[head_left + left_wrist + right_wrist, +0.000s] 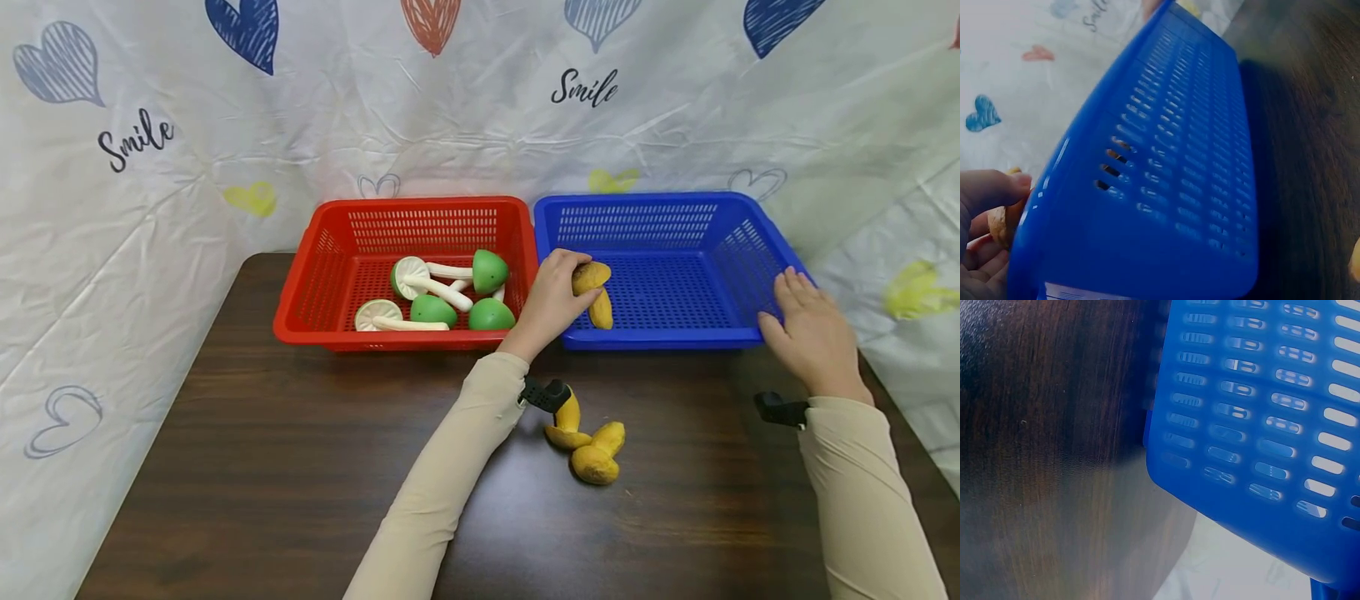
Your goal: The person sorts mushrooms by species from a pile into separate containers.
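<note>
My left hand (553,292) reaches over the front left corner of the blue basket (663,337). Between its thumb and fingers it pinches a yellow toy mushroom (592,277), whose brownish cap is uppermost and whose stem points down inside the basket. The left wrist view catches the thumb and part of the mushroom (1002,226) past the basket's rim. My right hand (817,337) rests on the basket's right rim with its fingers extended. On the table in front, close to my left wrist, lie two more yellow mushrooms (596,464), (567,412).
Left of the blue basket, almost against it, stands a red basket (405,338) holding several green-capped mushrooms (490,272) with white stems. Both baskets sit at the back of the dark wooden table (300,467). Behind them hangs a white cloth (465,100) printed with hearts.
</note>
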`<state>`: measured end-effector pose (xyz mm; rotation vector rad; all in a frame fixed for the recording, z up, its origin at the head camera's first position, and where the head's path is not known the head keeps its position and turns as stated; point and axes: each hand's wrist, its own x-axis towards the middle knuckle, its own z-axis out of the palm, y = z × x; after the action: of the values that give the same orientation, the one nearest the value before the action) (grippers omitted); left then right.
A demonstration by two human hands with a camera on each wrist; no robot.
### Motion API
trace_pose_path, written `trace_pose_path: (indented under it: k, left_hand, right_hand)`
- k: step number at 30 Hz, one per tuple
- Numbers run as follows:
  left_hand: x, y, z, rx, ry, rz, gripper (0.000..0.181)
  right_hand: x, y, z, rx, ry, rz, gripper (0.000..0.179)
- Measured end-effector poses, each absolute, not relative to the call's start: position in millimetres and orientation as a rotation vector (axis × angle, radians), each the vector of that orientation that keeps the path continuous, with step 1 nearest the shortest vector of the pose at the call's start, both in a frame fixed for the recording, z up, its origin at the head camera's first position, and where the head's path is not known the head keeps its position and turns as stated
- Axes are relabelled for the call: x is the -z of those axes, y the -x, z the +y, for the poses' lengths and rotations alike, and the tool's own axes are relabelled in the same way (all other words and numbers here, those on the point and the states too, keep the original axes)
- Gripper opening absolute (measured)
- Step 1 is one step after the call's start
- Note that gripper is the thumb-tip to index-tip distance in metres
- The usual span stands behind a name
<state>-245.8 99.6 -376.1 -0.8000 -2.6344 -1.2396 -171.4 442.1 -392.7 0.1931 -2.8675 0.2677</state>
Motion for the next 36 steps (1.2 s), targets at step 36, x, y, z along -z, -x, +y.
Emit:
trace_pose_path:
  k: [36]
  left_hand:
    - [375, 266, 103, 1.702, 0.815, -2.687, 0.039]
  right_hand:
    - [392, 170, 441, -0.273, -0.184, -2.859, 0.059]
